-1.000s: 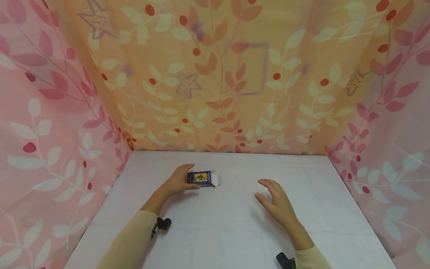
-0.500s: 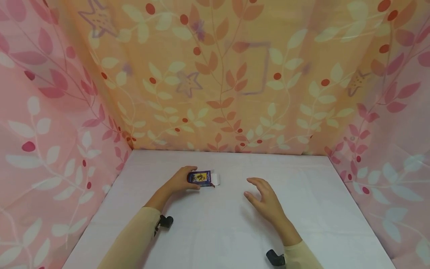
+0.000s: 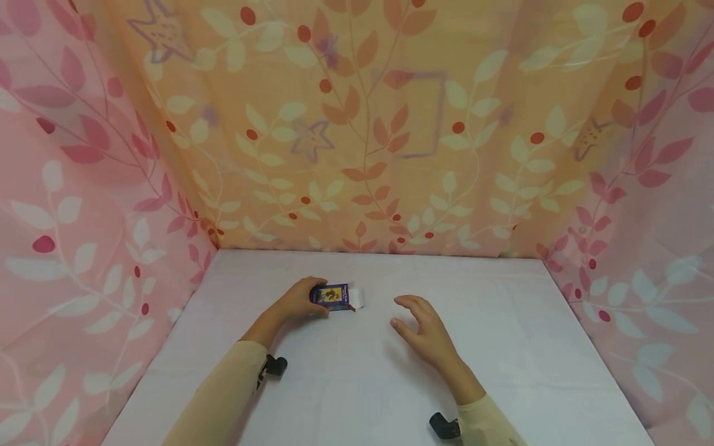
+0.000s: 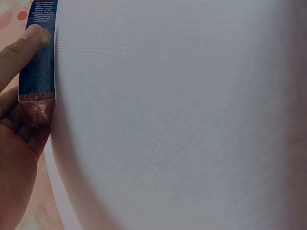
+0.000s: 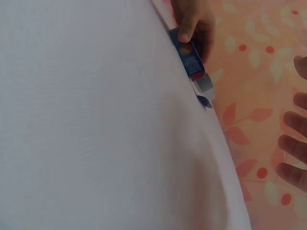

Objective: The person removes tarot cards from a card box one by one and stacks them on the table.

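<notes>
A small purple-blue card box (image 3: 333,297) with a yellow picture on top lies on the white table, left of the middle. Its white end flap (image 3: 357,298) stands out at the right end, so that end is open. My left hand (image 3: 298,300) grips the box's left end, thumb along the near side and fingers at the far side. The left wrist view shows the thumb (image 4: 29,40) pressed on the box's dark blue printed side (image 4: 38,72). To the right of the flap, apart from it, my right hand (image 3: 426,331) hovers with loosely bent fingers, holding nothing.
A white cloth covers the table (image 3: 357,384). Patterned curtains enclose it: orange at the back (image 3: 357,155), pink on the left (image 3: 83,248) and right (image 3: 647,248). Each wrist wears a black camera mount, the left one (image 3: 275,365) near the sleeve.
My right hand has moved left, closer to the card box. The left hand's fingers have settled more closely around the box, which stays in about the same place.
</notes>
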`<state>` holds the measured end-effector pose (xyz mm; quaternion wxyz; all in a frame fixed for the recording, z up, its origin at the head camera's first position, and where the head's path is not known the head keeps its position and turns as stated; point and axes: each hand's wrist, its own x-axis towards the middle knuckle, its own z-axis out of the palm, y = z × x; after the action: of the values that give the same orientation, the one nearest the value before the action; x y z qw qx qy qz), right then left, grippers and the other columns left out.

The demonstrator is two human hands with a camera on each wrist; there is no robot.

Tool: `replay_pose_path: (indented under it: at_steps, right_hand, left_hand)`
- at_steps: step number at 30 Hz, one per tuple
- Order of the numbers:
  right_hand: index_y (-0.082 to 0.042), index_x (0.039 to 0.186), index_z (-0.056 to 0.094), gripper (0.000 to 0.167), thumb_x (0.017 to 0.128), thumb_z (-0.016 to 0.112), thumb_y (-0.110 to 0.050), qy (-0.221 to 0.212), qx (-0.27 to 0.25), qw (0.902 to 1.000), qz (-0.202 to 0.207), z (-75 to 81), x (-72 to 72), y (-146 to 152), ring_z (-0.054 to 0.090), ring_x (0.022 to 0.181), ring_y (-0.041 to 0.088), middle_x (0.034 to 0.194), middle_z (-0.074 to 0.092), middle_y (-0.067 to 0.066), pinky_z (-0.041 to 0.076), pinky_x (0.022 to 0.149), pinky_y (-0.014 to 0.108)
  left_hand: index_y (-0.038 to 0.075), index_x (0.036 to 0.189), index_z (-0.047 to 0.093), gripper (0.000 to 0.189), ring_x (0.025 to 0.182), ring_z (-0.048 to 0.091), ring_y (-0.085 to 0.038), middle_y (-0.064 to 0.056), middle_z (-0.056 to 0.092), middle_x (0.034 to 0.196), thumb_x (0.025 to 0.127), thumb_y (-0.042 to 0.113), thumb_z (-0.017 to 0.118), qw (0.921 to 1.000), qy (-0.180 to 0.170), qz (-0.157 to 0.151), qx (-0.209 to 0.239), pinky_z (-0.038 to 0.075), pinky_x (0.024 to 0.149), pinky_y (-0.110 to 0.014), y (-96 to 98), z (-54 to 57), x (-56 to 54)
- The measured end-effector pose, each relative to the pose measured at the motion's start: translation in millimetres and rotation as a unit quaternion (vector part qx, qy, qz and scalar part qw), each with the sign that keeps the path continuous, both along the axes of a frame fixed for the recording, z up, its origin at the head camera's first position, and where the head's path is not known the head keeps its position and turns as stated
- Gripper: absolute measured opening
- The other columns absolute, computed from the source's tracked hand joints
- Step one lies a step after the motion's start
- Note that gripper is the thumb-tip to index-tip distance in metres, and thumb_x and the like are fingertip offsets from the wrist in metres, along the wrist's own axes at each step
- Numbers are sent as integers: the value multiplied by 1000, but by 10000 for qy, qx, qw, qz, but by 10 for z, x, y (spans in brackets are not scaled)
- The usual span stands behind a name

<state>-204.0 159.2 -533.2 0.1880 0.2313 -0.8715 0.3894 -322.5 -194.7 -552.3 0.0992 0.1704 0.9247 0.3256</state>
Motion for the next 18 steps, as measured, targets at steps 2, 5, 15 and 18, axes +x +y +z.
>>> replay_pose_path:
  at_steps: [2, 5, 15, 18]
  right_hand:
    - [-12, 133, 66, 48, 91, 78, -32, -23, 2, 10000, 22, -8, 3, -20, 54, 132, 24, 137, 62, -1, 44, 110, 53]
    - [-16, 133, 65, 47, 92, 77, -33, -117, 41, 9999, 19, -16, 10, -44, 54, 132, 23, 137, 62, -2, 45, 110, 52]
    - [-15, 132, 66, 46, 92, 78, -33, 18, 79, 10000, 23, -35, 27, -73, 56, 130, 23, 136, 63, -2, 46, 109, 51]
    - [-14, 131, 67, 45, 91, 78, -32, 74, 61, 9999, 38, -9, 19, -78, 56, 130, 23, 135, 63, -2, 47, 108, 52]
  left_hand:
    - [10, 147, 53, 87, 135, 49, -31, -13, 54, 147, 75, 38, 92, 10000, -33, 8, -33, 35, 119, -51, -3, 4, 2]
    - [10, 146, 54, 85, 133, 50, -31, -13, 56, 145, 75, 38, 92, 10000, -47, 6, -9, 36, 118, -51, -6, -3, -2]
    - [11, 142, 57, 80, 124, 55, -27, -11, 60, 138, 75, 36, 93, 9993, 310, 134, 134, 41, 113, -50, -73, -43, 4]
    - [11, 142, 58, 78, 123, 55, -28, -11, 59, 138, 76, 35, 92, 9988, 391, 185, 224, 41, 112, -51, -96, -11, 38]
